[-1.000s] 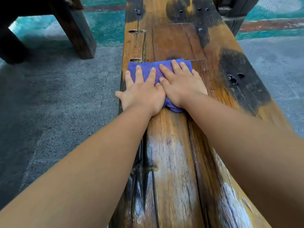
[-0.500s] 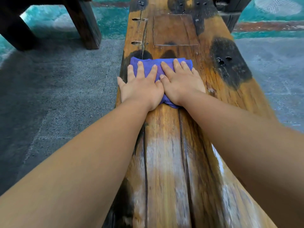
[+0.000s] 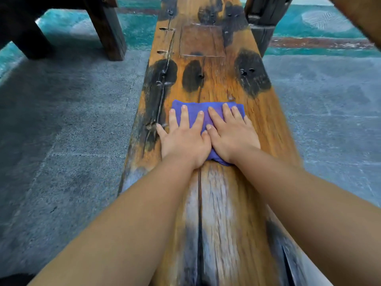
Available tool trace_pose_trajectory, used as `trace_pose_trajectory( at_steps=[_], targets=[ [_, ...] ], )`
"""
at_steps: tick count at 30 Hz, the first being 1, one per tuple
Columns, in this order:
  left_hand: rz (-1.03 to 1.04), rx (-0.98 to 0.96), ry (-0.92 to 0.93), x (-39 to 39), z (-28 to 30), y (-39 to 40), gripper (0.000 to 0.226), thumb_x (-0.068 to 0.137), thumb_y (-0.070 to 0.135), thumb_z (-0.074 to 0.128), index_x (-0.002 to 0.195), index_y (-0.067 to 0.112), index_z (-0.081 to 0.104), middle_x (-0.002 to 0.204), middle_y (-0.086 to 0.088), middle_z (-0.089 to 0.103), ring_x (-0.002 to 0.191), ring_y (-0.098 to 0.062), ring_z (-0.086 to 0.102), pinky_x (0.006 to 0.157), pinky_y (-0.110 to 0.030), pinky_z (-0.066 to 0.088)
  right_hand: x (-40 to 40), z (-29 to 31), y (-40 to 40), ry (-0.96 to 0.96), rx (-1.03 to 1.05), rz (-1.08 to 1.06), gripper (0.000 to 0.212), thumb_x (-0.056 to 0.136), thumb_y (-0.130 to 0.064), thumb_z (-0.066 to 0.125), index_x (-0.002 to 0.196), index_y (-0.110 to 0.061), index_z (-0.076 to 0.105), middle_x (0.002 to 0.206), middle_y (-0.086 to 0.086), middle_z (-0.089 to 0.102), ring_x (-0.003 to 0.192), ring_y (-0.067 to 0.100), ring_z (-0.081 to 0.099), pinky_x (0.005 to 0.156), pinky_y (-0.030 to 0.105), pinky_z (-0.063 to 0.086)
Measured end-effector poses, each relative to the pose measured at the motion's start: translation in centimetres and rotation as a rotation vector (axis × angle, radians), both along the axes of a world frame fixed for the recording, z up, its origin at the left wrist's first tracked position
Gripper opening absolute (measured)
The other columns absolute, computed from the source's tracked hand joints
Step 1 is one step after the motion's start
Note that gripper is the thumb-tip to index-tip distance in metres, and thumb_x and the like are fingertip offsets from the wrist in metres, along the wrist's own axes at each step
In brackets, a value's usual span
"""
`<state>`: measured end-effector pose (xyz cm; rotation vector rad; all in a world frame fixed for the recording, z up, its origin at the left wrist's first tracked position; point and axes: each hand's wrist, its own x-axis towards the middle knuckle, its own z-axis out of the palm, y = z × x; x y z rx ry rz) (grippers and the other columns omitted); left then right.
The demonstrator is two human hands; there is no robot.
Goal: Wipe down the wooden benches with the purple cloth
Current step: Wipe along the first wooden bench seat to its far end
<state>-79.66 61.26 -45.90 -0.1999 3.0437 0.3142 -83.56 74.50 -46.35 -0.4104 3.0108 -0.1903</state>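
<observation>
Cloth (image 3: 198,111) flat on counter (image 3: 266,120), pinned under left hand (image 3: 183,139) and right hand (image 3: 233,135) side by side, fingers (image 3: 184,114) straight and spread, long axis 9-to-3 across plank, unwiped dark-stained wood ahead at 12, both hands equally near.

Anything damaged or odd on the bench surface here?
Yes. The long wooden bench has a dark crack running lengthwise below the folded purple cloth, black stained patches around small holes, and a split along its left edge. Left hand and right hand press flat on the cloth.
</observation>
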Motion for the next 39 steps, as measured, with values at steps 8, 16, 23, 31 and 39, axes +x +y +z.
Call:
trace_pose_trajectory(
  at_steps=[8,16,23,31,39],
  targets=[
    [-0.052,-0.006,0.011,2.9,-0.2,3.4,0.059,0.096,0.051,0.018,0.153,0.042,0.005,0.164,-0.002,-0.007,0.148,-0.03,-0.011,0.111,-0.067,-0.003,3.6,0.1,3.8,0.004,0.024,-0.042,0.065,0.092,-0.058,0.01,0.154,-0.039,0.007,0.165,0.004,0.004,0.151,0.024,0.001,0.12,0.047,0.007],
    [-0.05,-0.016,0.006,-3.7,-0.7,3.8,0.059,0.094,0.053,0.013,0.151,0.046,0.003,0.164,0.0,-0.007,0.149,-0.03,-0.011,0.109,-0.071,-0.003,-2.8,0.0,4.1,0.004,0.014,-0.063,0.06,0.097,-0.056,0.015,0.154,-0.039,0.009,0.165,0.003,0.003,0.151,0.025,0.0,0.12,0.048,0.006],
    [-0.047,-0.026,0.027,-13.1,-1.2,4.1,0.059,0.094,0.055,0.011,0.151,0.047,0.005,0.165,0.001,-0.004,0.149,-0.03,-0.009,0.112,-0.065,-0.004,-11.8,0.0,4.3,0.008,0.029,-0.084,0.059,0.097,-0.055,0.015,0.154,-0.039,0.012,0.166,0.003,0.003,0.151,0.025,0.001,0.12,0.048,0.005],
    [-0.037,-0.042,0.022,-22.2,-1.4,3.5,0.057,0.096,0.056,0.011,0.151,0.048,0.003,0.165,0.002,-0.004,0.149,-0.03,-0.007,0.115,-0.06,-0.002,-20.6,0.1,3.0,-0.009,0.014,-0.125,0.057,0.099,-0.053,0.014,0.154,-0.04,0.011,0.166,0.001,0.001,0.151,0.023,-0.002,0.119,0.048,0.003],
    [-0.025,-0.043,0.02,-30.3,-1.3,2.3,0.055,0.098,0.056,0.009,0.152,0.047,0.003,0.165,0.002,-0.005,0.149,-0.029,-0.006,0.116,-0.057,0.001,-29.1,-0.1,1.5,-0.003,-0.012,-0.133,0.057,0.099,-0.053,0.014,0.154,-0.038,0.013,0.166,0.002,0.001,0.151,0.024,-0.004,0.119,0.049,0.001]
  ],
)
